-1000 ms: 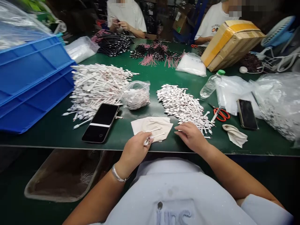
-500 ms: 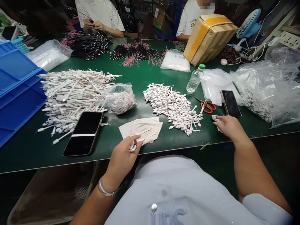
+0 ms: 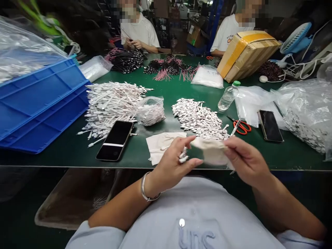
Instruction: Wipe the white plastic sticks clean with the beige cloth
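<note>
My right hand [image 3: 247,160] pinches one end of a small off-white cloth [image 3: 214,152], blurred by motion, over the table edge. The thumb and forefinger of my left hand [image 3: 176,160] are spread beside its other end; whether they touch it I cannot tell. Several short white cables [image 3: 183,155] are tucked in the left hand's other fingers. Behind that hand, another off-white cloth [image 3: 155,148] lies flat on the green table [image 3: 166,129]. Just beyond the held cloth is a heap of short white cables [image 3: 198,117].
A bigger white cable pile [image 3: 111,103], a filled clear bag [image 3: 150,112] and a phone [image 3: 115,141] lie left. Blue crates [image 3: 44,107] stand far left. To the right are red-handled scissors [image 3: 242,127], a bottle [image 3: 228,98] and another phone [image 3: 270,126]. Two people sit opposite.
My right hand has come left and up with the cloth, now stretched out between the hands. My left hand has lifted off the flat cloth, thumb and forefinger apart. The view has shifted left.
</note>
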A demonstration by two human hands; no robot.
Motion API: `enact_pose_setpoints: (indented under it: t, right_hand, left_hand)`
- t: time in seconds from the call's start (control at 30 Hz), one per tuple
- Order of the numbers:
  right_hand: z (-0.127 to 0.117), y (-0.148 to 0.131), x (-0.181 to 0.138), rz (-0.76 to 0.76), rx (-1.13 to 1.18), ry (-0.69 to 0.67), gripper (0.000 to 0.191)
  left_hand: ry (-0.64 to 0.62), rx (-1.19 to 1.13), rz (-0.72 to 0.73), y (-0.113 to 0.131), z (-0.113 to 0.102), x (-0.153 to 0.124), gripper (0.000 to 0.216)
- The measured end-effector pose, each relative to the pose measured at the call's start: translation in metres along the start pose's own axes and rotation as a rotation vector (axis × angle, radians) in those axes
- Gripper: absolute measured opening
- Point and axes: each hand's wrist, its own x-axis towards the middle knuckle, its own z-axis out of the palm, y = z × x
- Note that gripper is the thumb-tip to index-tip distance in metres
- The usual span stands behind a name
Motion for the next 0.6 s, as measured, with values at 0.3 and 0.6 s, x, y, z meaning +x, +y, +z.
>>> enact_pose_setpoints:
  t: [0.3,0.6]
  right_hand:
    - [0.028,0.011,0.014,0.412,0.510,-0.508,0.032]
    - [0.030,0.020,0.007,0.527,0.971,-0.403,0.041]
  left_hand:
    - [-0.247,-0.409,-0.296,0.005,-0.007,-0.009,0.027]
    - [-0.306,-0.313,-0.306,0.018,-0.008,0.007,0.031]
